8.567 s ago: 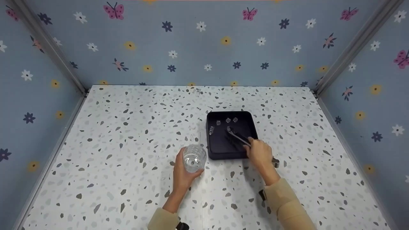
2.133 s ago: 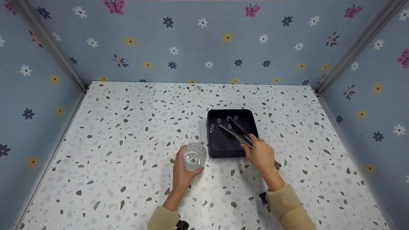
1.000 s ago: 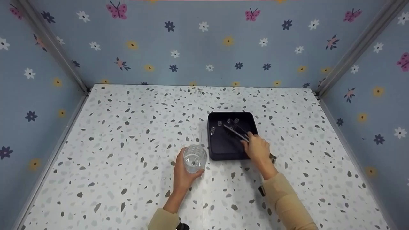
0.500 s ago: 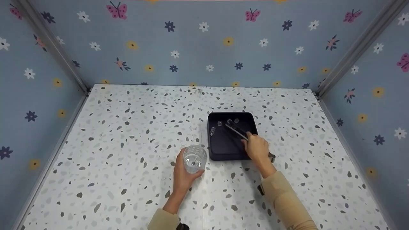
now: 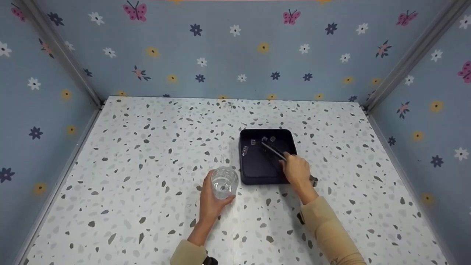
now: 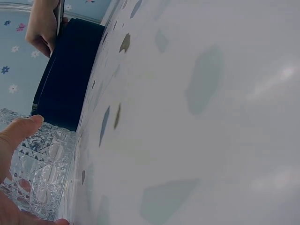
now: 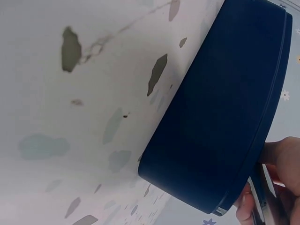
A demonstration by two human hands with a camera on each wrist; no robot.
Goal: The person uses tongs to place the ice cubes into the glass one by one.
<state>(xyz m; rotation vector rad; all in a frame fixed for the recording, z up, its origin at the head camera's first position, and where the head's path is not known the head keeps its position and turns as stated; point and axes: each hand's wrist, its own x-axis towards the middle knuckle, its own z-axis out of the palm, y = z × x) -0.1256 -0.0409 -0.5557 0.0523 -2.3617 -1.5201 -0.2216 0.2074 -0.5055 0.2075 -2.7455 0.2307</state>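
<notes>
In the head view my left hand (image 5: pixel 211 204) is wrapped round the side of a clear cut-glass tumbler (image 5: pixel 224 182), which stands upright left of a dark navy tray (image 5: pixel 257 180). The left wrist view shows the thumb at the patterned glass wall. My right hand (image 5: pixel 297 171) grips a pair of metal tongs (image 5: pixel 273 150) over the tray's right side, its handle end sticking out behind the hand. The tong tips are close together, down in the tray near a clear cube (image 5: pixel 264 139); whether they pinch one I cannot tell. Other clear cubes (image 5: pixel 253 142) lie towards the tray's back and left.
A white speckled tabletop (image 5: pixel 147 165) carries everything. Blue flowered panels (image 5: pixel 235 48) enclose its back and both sides. The tray's raised walls (image 7: pixel 211 103) stand between the right hand and the tabletop in the right wrist view.
About two seconds ago the tong arms were spread apart above the cubes; they have since come together, with the tips now near the back cubes. The left hand and tumbler have stayed put.
</notes>
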